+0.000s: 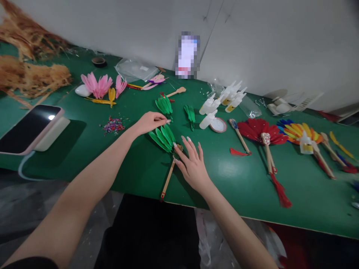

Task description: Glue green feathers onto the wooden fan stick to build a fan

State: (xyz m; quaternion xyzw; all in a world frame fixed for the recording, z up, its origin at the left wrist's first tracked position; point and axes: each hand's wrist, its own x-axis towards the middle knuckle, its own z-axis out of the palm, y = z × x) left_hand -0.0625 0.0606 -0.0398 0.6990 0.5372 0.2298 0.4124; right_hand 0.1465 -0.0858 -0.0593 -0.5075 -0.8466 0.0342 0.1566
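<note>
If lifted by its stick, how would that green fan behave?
The green fan looks light: thin feathers, slim stick. Its feathers would probably bend easily, being narrow and free at the tips. The straight, wooden stick should stay stiff.

Pale grey wall (266, 48) behind a long, glossy green table (224, 183), dim grey floor (22, 213) below

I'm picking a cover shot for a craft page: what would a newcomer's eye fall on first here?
Probably the red fan, spread wide on the right half of the green table. Next, the fanned green feathers near the middle, close by the left hand and right hand. Then the pink feathers, toward the back on the left.
</note>
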